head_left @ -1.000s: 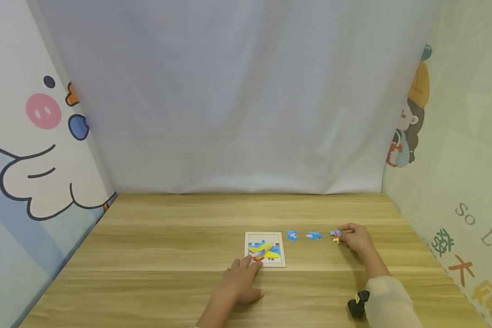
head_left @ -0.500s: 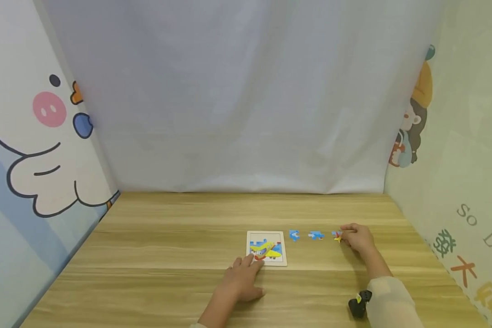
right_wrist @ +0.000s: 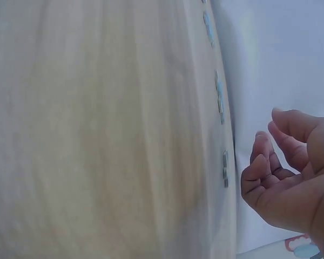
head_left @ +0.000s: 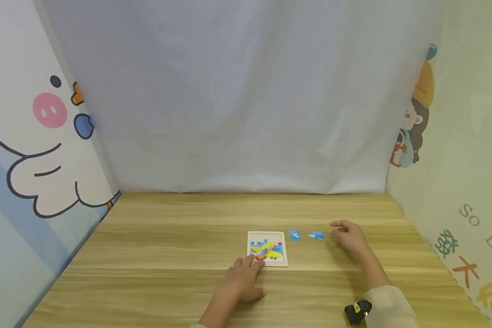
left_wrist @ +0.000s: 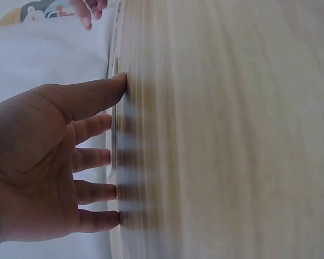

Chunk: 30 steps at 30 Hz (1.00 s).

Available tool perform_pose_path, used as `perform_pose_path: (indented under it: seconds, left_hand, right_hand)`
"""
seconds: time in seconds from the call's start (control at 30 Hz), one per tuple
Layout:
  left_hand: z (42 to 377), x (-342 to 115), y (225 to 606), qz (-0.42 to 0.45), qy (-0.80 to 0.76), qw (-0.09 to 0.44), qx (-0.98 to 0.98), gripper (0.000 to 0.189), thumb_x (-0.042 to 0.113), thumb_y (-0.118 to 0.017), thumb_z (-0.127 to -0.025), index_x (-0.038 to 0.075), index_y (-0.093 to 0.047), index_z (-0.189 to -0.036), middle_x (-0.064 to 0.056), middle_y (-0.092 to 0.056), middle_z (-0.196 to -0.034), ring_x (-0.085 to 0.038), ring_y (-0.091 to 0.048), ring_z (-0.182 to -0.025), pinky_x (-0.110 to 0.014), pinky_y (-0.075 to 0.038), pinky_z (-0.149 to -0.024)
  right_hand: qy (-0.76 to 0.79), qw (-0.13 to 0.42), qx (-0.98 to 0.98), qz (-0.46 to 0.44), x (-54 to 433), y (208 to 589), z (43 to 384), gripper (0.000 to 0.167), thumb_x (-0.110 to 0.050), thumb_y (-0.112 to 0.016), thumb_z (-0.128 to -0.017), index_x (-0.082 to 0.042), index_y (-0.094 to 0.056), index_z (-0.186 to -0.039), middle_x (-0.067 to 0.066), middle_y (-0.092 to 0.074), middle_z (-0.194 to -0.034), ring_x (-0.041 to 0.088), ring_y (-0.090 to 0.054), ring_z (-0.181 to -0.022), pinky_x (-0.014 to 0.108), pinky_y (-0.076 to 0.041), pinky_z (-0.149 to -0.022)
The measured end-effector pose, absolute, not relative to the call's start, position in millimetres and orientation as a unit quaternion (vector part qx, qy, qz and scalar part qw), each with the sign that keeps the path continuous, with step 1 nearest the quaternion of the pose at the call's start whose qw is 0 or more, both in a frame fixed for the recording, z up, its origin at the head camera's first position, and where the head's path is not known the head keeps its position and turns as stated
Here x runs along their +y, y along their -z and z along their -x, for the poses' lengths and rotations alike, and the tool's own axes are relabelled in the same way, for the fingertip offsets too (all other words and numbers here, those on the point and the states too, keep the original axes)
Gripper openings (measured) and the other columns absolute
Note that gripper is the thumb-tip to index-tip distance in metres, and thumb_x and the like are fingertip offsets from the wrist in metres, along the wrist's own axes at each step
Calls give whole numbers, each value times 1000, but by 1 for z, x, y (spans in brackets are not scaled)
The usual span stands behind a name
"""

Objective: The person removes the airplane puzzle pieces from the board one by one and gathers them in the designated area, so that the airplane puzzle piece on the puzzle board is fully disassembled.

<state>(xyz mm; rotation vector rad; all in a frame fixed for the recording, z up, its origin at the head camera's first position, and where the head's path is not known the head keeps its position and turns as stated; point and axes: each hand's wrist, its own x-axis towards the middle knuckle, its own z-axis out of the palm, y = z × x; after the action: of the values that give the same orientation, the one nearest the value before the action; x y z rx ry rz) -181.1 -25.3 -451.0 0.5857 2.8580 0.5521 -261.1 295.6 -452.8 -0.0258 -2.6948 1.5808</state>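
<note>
A square puzzle tray (head_left: 286,250) with a yellow airplane picture lies on the table, its upper part unfilled. My left hand (head_left: 243,279) rests with spread fingers at the tray's lower left edge; the left wrist view shows the fingertips right at its thin side. Right of the tray lie two blue puzzle pieces, a nearer one (head_left: 294,235) and a farther one (head_left: 317,235). My right hand (head_left: 351,238) hovers beside them, fingers loosely bent, nothing visible between them. A third puzzle piece (right_wrist: 225,168) shows on the table in the right wrist view; the hand hides it from the head view.
The wood-grain table (head_left: 168,246) ends at a grey-white curtain (head_left: 246,114) behind. Cartoon-printed panels stand at the left (head_left: 49,182) and right. A small black device (head_left: 357,311) sits at my right wrist by the sleeve.
My right hand has let go of the third puzzle piece, lifted slightly and shifted left toward the other pieces. My left hand stays on the tray.
</note>
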Motion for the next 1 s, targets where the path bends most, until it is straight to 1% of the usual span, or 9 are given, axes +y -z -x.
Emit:
perform_pose_path:
  seconds: [0.07, 0.13, 0.27, 0.37, 0.47, 0.6, 0.77, 0.9, 1.0]
  left_hand:
    - [181, -26, 452, -197, -183, 85, 959, 67, 37, -74, -75, 10, -52, -131, -16, -38, -140, -43, -32, -126, -60, -34, -94]
    - [181, -26, 452, -198, -182, 84, 959, 67, 38, -74, -75, 10, -51, -132, -16, -39, -140, -43, -33, -126, -59, -34, -94]
    - [181, -27, 451, -199, -179, 82, 960, 68, 38, -73, -75, 10, -51, -132, -16, -39, -140, -42, -33, -126, -59, -34, -94]
    - [180, -28, 450, -200, -176, 84, 960, 68, 39, -73, -75, 11, -51, -133, -16, -39, -140, -42, -33, -126, -59, -35, -94]
    - [179, -28, 449, -201, -176, 86, 960, 68, 39, -73, -75, 11, -50, -133, -16, -38, -140, -42, -33, -126, -59, -34, -94]
    - [178, -28, 448, -199, -180, 88, 959, 68, 38, -73, -75, 11, -50, -133, -15, -38, -140, -43, -32, -126, -59, -33, -96]
    - [179, -27, 448, -200, -179, 84, 960, 68, 38, -73, -75, 11, -50, -133, -15, -38, -140, -42, -32, -126, -59, -33, -96]
    - [179, -27, 448, -200, -177, 82, 960, 68, 38, -73, -74, 11, -51, -132, -16, -38, -140, -43, -33, -126, -59, -33, -95]
    - [179, -26, 448, -199, -179, 83, 960, 68, 37, -74, -74, 10, -51, -132, -16, -38, -140, -43, -33, -126, -59, -33, -95]
  right_hand:
    - [-497, 16, -868, -7, 291, 450, 260, 35, -8, -56, -91, 9, -53, -121, 21, -61, -102, 28, -58, -84, 33, -50, -68]
    - [-497, 8, -867, -28, 286, 447, 260, 36, -8, -57, -90, 10, -52, -121, 21, -60, -100, 29, -57, -85, 34, -50, -70]
    - [-496, -39, -863, -89, 279, 442, 261, 39, -10, -56, -91, 10, -49, -123, 20, -58, -97, 29, -54, -83, 38, -49, -69]
    - [-484, -70, -863, -127, 274, 439, 261, 40, -14, -57, -91, 8, -50, -124, 18, -58, -100, 28, -54, -85, 39, -49, -68]
    - [-475, -90, -862, -153, 270, 436, 262, 40, -17, -58, -91, 6, -52, -123, 16, -57, -104, 27, -55, -91, 42, -50, -73]
    - [-481, -109, -850, -186, 263, 432, 263, 38, -15, -59, -91, 7, -54, -121, 19, -57, -108, 26, -56, -93, 44, -50, -77]
    - [-487, -107, -842, -203, 252, 430, 267, 35, -12, -61, -89, 8, -55, -118, 22, -58, -108, 27, -59, -89, 44, -50, -76]
    - [-502, -99, -835, -201, 243, 434, 268, 35, -12, -62, -88, 8, -56, -117, 23, -58, -109, 28, -60, -91, 40, -51, -77]
    - [-514, -94, -829, -199, 236, 438, 267, 37, -13, -65, -87, 7, -56, -117, 23, -58, -110, 28, -60, -93, 40, -51, -78]
